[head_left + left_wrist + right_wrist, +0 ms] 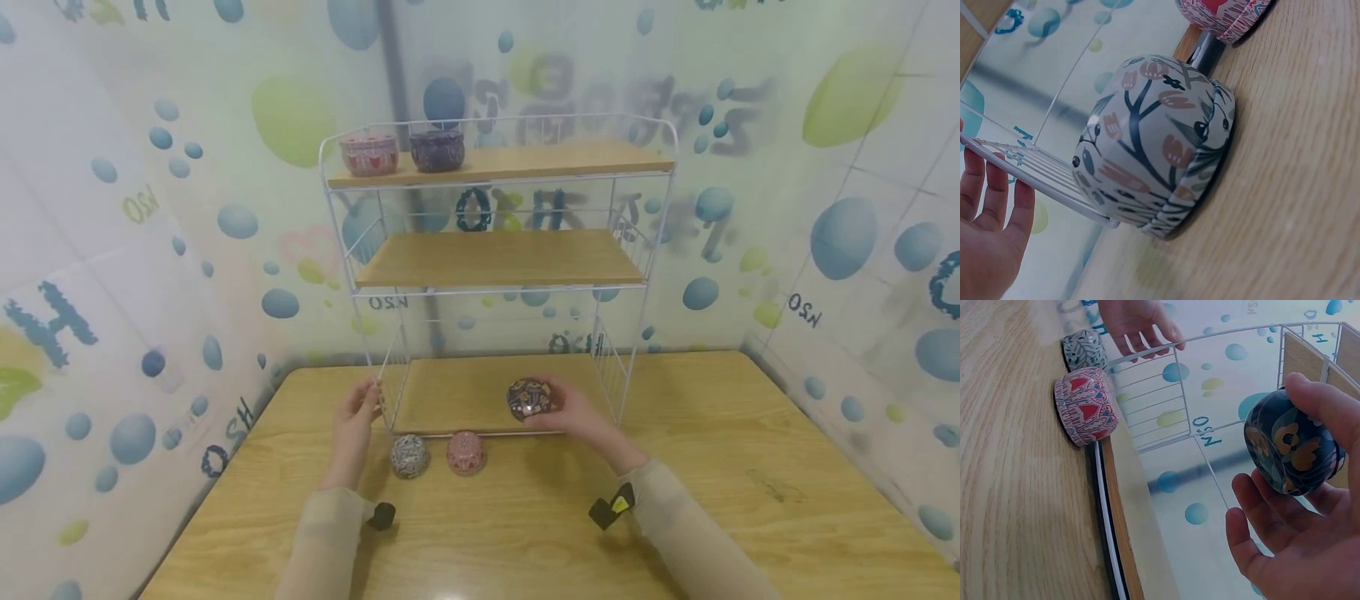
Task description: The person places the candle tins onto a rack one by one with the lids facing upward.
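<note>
My right hand (573, 408) holds a small round dark blue tin (528, 398) with yellow flowers, thumb on one side and fingers on the other, above the front of the rack's bottom board. The left hand (358, 408) grips the side rail of the white wire shelf rack (648, 242) near its lower left; its fingertips reach behind the rail in the left wrist view. On the table, just before the rack, a white tin with a plant pattern (1147, 137) and a pink tin with red hearts (1088, 406) stand side by side, narrower rounded end up.
On the rack's top board (555, 158), a pink tin (369, 156) and a dark purple tin (438, 152) stand at the left. Below are a middle board (498, 258) and a bottom board (457, 392). The wooden table (480, 533) meets patterned walls behind and beside it.
</note>
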`<state>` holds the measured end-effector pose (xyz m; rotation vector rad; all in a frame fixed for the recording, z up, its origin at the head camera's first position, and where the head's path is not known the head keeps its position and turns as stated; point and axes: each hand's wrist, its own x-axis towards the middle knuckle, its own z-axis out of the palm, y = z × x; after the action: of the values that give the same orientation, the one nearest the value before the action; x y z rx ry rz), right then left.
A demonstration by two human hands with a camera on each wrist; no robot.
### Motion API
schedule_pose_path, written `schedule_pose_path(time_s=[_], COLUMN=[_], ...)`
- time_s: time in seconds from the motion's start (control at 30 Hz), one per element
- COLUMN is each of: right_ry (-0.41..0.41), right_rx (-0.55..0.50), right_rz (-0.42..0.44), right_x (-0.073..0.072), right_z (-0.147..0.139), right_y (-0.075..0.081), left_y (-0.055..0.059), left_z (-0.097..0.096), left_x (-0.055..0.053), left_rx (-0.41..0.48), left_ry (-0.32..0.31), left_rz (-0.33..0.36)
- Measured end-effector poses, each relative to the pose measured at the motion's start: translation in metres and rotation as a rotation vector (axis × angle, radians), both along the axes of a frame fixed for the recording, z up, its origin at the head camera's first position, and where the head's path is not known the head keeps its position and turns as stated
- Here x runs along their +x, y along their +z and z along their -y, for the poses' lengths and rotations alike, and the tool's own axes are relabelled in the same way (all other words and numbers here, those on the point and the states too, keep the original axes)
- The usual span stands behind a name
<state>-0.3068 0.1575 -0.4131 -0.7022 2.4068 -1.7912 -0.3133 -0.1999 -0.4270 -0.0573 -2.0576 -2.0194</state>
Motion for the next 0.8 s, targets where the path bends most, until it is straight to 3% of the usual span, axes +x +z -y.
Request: schedule_pose_path(time_s=[0.23,0.37,0.5,0.73,0.8], right_ry=[0.011,0.02,0.012,0.02,0.034], right_rx=[-0.016,-0.028,-0.022,-0.023,-0.033], right_rz=[-0.03,-0.029,-0.032,-0.015,-0.019], right_x=[0.001,0.001,0.002,0.004,0.003], right_z=[-0.001,-0.001,-0.001,0.0,-0.001], right_y=[0.007,0.009,0.012,0.02,0.023], left_y=[-0.017,-0.022,-0.019,0.003,-0.001], left_z=[0.005,0.006,0.006,0.0,0.001], left_x=[-0.012,-0.015,-0.013,0.004,0.0], left_rx=[0.006,-0.01,-0.004,-0.009,0.0], left_ry=[0.015,0.031,0.019,-0.008,-0.005], left_rz=[-0.008,-0.012,0.0,0.005,0.014])
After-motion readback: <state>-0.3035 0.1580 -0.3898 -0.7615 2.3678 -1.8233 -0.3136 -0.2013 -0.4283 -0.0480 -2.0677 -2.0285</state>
